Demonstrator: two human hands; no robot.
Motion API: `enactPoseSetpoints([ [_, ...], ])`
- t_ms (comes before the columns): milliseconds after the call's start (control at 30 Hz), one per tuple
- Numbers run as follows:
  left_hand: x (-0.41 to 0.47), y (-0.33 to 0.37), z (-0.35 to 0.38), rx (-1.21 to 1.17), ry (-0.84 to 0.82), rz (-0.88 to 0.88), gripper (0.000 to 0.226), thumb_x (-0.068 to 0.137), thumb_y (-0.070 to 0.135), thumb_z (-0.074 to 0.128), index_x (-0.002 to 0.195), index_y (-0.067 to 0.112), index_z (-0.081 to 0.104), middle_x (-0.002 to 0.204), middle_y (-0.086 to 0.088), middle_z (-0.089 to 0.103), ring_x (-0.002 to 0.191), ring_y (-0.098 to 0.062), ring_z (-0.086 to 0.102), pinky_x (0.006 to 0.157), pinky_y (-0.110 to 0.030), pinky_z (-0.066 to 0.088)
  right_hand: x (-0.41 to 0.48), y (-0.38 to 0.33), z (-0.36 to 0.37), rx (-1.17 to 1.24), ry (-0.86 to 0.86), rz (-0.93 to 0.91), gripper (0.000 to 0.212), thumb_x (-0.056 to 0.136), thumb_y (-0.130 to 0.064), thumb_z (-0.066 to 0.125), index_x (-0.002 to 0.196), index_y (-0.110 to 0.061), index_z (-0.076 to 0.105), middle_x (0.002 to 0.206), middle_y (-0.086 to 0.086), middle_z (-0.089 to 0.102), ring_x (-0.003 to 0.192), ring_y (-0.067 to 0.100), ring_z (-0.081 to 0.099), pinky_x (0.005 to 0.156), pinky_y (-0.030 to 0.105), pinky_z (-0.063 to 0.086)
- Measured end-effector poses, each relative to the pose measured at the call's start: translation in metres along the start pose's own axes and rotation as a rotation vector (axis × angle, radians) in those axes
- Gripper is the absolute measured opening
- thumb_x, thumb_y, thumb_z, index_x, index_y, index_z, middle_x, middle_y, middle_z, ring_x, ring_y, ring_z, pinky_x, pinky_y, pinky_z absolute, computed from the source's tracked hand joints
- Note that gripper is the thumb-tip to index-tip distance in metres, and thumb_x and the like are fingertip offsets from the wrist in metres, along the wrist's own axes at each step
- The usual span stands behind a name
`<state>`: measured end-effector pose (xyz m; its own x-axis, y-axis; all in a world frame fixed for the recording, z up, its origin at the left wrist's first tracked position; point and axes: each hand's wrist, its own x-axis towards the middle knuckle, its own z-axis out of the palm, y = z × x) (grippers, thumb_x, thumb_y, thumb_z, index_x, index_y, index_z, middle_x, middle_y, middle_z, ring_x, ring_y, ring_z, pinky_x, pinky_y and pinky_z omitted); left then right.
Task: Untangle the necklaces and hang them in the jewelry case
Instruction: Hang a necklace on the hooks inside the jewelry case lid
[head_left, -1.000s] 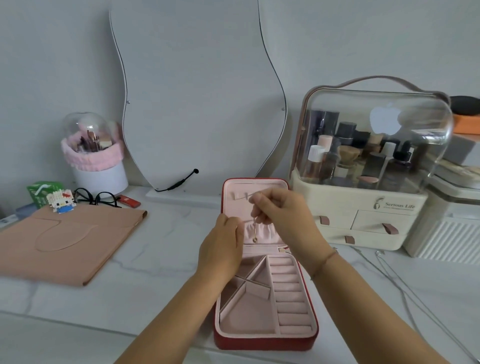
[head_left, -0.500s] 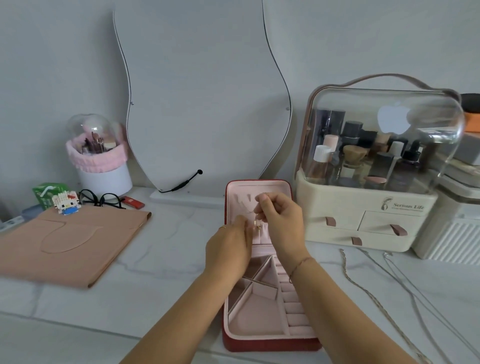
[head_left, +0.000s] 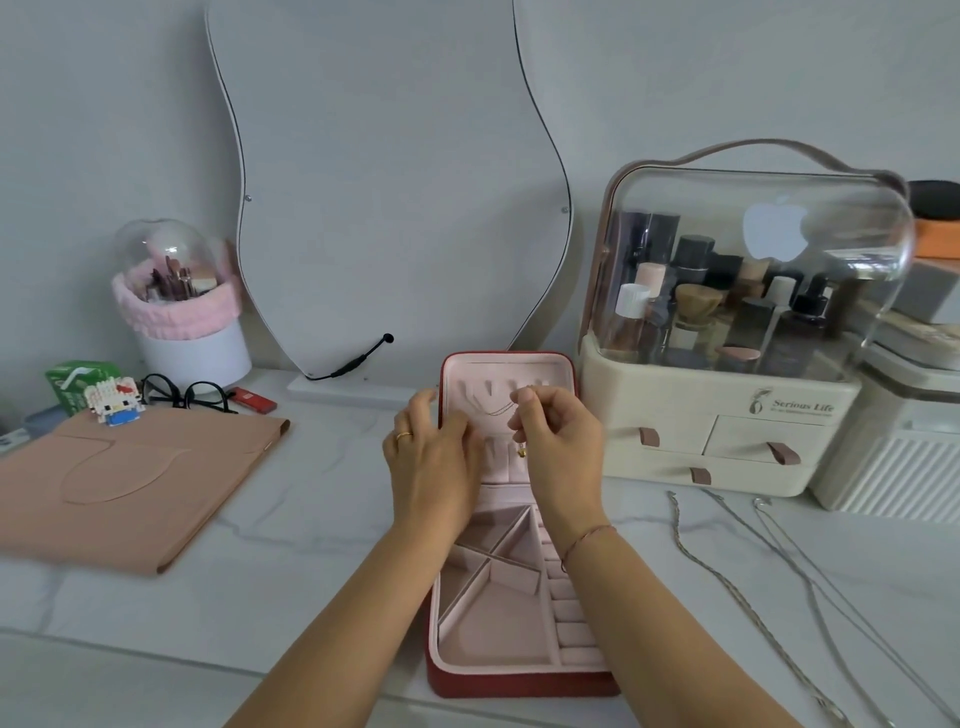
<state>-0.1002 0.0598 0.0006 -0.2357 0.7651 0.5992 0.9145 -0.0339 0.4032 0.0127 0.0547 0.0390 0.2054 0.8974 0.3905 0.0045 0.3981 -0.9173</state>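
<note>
The red jewelry case (head_left: 519, 686) lies open at lower centre of the frame, its pink lid upright. Both forearms reach in from the bottom edge to that lid.

The right hand (head_left: 563, 436) is raised in front of the lid's hooks, wrist bent. Its thumb and forefinger pinch a thin gold necklace (head_left: 521, 453), whose small pendant hangs below the fingertips against the lid's gathered pocket.

The left hand (head_left: 431, 462), with a ring on one finger, lies palm-down over the lid's left edge, fingers almost straight against the lining. Whether they also hold the chain cannot be told.

Silver chains (head_left: 727, 587) lie stretched out on the marble tabletop (head_left: 291, 545) at lower right. A clear-domed cosmetics organiser (head_left: 727, 415) stands just right of the case.
</note>
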Motion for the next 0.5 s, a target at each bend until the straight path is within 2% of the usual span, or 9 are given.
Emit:
enactPoseSetpoints([
  [67, 0.002, -0.001, 0.001, -0.063, -0.119, -0.065, 0.019, 0.096, 0.029, 0.051, 0.103, 0.014, 0.062, 0.14, -0.015, 0.037, 0.118, -0.036, 0.043, 0.093, -0.044, 0.037, -0.001, 0.0, 0.0, 0.006, -0.013, 0.004, 0.018, 0.095, -0.013, 0.058, 0.079, -0.016, 0.066, 0.06, -0.006, 0.061, 0.057, 0.01, 0.054, 0.063, 0.03, 0.046],
  [133, 0.003, -0.002, 0.0, -0.246, -0.206, -0.104, 0.024, 0.1, 0.029, 0.041, 0.103, 0.013, 0.059, 0.126, -0.013, 0.047, 0.101, -0.031, 0.053, 0.08, -0.036, 0.043, -0.001, 0.0, 0.001, 0.024, -0.033, 0.02, 0.018, 0.094, -0.012, 0.058, 0.079, -0.013, 0.066, 0.061, -0.005, 0.062, 0.059, 0.012, 0.055, 0.064, 0.034, 0.049],
  [200, 0.002, -0.002, -0.003, -0.433, -0.215, -0.14, 0.027, 0.102, 0.028, 0.037, 0.102, 0.013, 0.059, 0.106, -0.008, 0.054, 0.085, -0.024, 0.055, 0.065, -0.028, 0.038, 0.0, -0.001, 0.002, 0.051, -0.062, 0.036, 0.018, 0.095, -0.01, 0.058, 0.079, -0.01, 0.066, 0.062, -0.004, 0.063, 0.059, 0.013, 0.057, 0.065, 0.034, 0.051],
  [300, -0.001, -0.002, -0.006, -0.532, -0.142, -0.147, 0.03, 0.102, 0.029, 0.036, 0.101, 0.013, 0.062, 0.101, -0.004, 0.054, 0.084, -0.019, 0.055, 0.062, -0.016, 0.036, 0.003, -0.008, 0.003, 0.097, -0.137, 0.02, 0.017, 0.095, -0.007, 0.056, 0.082, -0.004, 0.067, 0.066, -0.002, 0.065, 0.059, 0.009, 0.06, 0.061, 0.023, 0.048],
  [400, -0.001, -0.001, -0.009, -0.631, -0.134, -0.155, 0.032, 0.103, 0.033, 0.033, 0.098, 0.021, 0.062, 0.1, -0.003, 0.056, 0.086, -0.016, 0.057, 0.068, -0.021, 0.039, 0.008, -0.021, 0.007, 0.114, -0.203, -0.027, 0.016, 0.096, -0.005, 0.055, 0.089, -0.002, 0.069, 0.073, 0.003, 0.068, 0.064, 0.006, 0.062, 0.064, 0.016, 0.047],
  [500, -0.003, 0.0, -0.012, -0.688, -0.134, -0.174, 0.027, 0.103, 0.037, 0.03, 0.086, 0.034, 0.052, 0.098, -0.002, 0.057, 0.082, -0.009, 0.056, 0.07, -0.024, 0.041, 0.016, -0.034, 0.011, 0.137, -0.225, -0.069, 0.015, 0.096, -0.004, 0.054, 0.091, 0.0, 0.068, 0.076, 0.006, 0.069, 0.066, 0.004, 0.063, 0.064, 0.015, 0.047],
])
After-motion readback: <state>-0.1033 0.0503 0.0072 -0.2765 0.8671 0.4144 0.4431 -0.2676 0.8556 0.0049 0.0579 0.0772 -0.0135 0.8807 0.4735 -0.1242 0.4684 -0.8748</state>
